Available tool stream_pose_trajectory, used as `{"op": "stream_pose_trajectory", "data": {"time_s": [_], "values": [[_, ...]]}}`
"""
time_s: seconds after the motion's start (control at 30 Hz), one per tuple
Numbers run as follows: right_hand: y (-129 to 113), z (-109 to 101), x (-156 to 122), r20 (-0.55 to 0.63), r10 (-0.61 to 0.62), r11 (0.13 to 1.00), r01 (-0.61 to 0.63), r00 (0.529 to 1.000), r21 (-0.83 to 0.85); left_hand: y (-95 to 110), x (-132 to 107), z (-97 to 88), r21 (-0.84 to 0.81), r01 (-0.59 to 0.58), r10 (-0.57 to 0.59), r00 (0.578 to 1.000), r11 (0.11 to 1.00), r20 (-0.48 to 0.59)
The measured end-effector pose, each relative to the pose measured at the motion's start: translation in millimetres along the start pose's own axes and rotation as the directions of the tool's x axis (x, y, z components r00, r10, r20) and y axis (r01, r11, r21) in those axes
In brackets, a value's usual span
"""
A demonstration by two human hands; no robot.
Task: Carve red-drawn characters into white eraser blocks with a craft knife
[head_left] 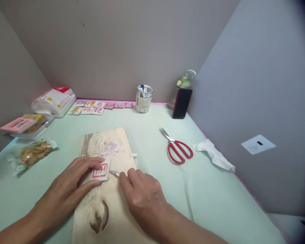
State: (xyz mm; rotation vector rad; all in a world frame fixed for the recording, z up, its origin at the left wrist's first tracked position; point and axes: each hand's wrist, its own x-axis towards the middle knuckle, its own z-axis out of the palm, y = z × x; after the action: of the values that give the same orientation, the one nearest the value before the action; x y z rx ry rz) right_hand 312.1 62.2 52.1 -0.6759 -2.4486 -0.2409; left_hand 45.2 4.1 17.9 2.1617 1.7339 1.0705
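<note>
My left hand point(71, 184) pinches a small white square block with a red carved character point(101, 170) against a wooden board point(109, 206), thumb and forefinger on either side of it. My right hand point(142, 195) is closed around a thin metal-tipped carving tool point(114, 173), whose point touches the block's right edge. Pale shavings point(111, 146) lie scattered on the far part of the board.
Red-handled scissors point(177, 148) and a crumpled tissue point(213, 154) lie to the right. Several carved tiles point(96, 106), a tissue pack point(54, 101), a glass jar point(143, 98), a bottle with a phone point(182, 102) stand at the back. Snack packets point(32, 152) sit left.
</note>
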Motion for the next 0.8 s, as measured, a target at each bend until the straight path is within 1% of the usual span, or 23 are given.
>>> {"op": "stream_pose_trajectory", "data": {"time_s": [0.27,0.57,0.7,0.8], "values": [[-1.4,1.9,1.1,-0.003,0.01,1.0,-0.01,1.0,-0.009,-1.9,-0.6,1.4,-0.005,0.005,-0.005,1.0,1.0,0.009],[1.5,4.9,0.6,0.102,0.045,0.999,-0.046,0.994,0.003,-9.6,-7.8,7.2,0.007,0.06,-0.06,0.998,0.998,0.022],[0.6,8.9,0.2,0.151,0.059,0.998,-0.056,0.987,-0.027,-7.6,-7.2,9.1,0.02,0.063,-0.063,0.998,0.998,-0.002],[2.7,12.5,2.1,0.192,0.088,0.995,-0.079,0.978,-0.054,-3.5,-8.6,10.9,0.022,0.069,-0.069,0.998,0.997,0.002]]}}
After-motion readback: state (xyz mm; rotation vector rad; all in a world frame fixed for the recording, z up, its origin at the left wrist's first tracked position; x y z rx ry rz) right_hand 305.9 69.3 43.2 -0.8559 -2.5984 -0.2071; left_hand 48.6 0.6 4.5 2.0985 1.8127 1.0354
